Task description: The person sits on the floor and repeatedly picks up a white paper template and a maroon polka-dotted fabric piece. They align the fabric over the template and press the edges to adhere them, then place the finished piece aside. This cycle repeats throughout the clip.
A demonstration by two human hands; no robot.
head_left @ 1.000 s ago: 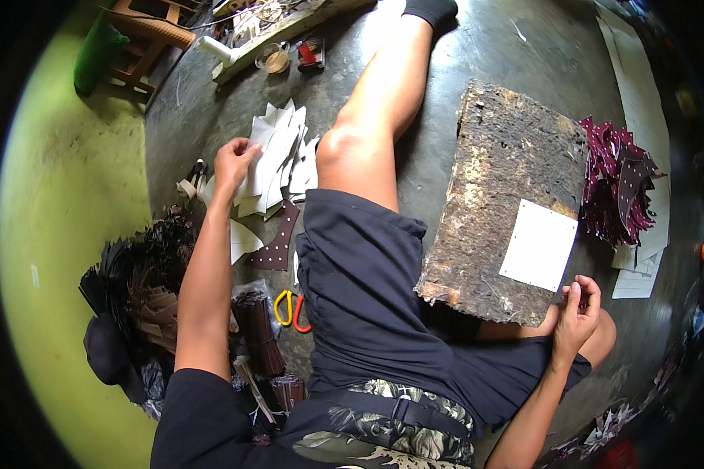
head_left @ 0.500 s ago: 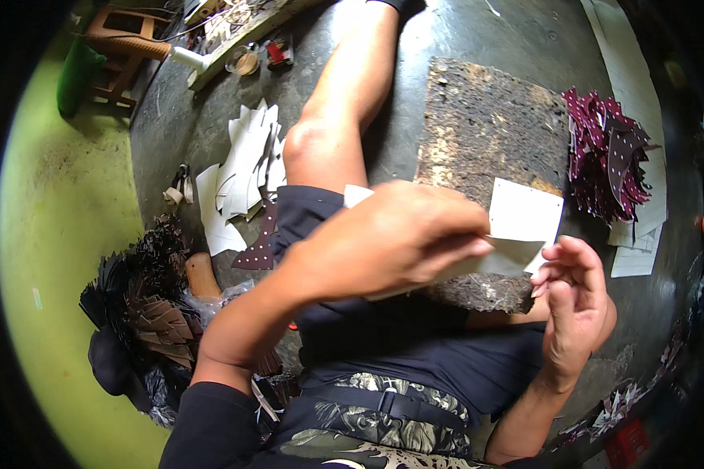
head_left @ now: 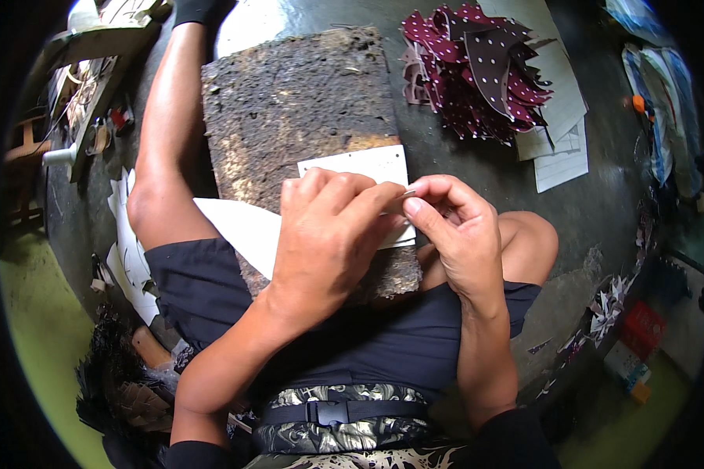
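Note:
A rough brown board (head_left: 297, 109) rests across my lap, with a white rectangular card (head_left: 368, 168) lying on its near end. My left hand (head_left: 325, 234) is closed over a white pointed paper piece (head_left: 238, 227) above the board. My right hand (head_left: 454, 230) meets it fingertip to fingertip, pinching the same paper's edge just above the card. What lies under my left palm is hidden.
A heap of maroon dotted fabric cutouts (head_left: 477, 66) lies on white sheets (head_left: 559, 148) beyond the board at the right. White paper cutouts (head_left: 129, 258) lie on the floor to my left, beside dark feathery material (head_left: 121, 375). Coloured scraps and a red box (head_left: 641, 328) sit at the right.
My left hand has swung from the cutouts on the floor at the left across to the board, carrying a white paper piece. My right hand rose to meet it. The view shifted closer.

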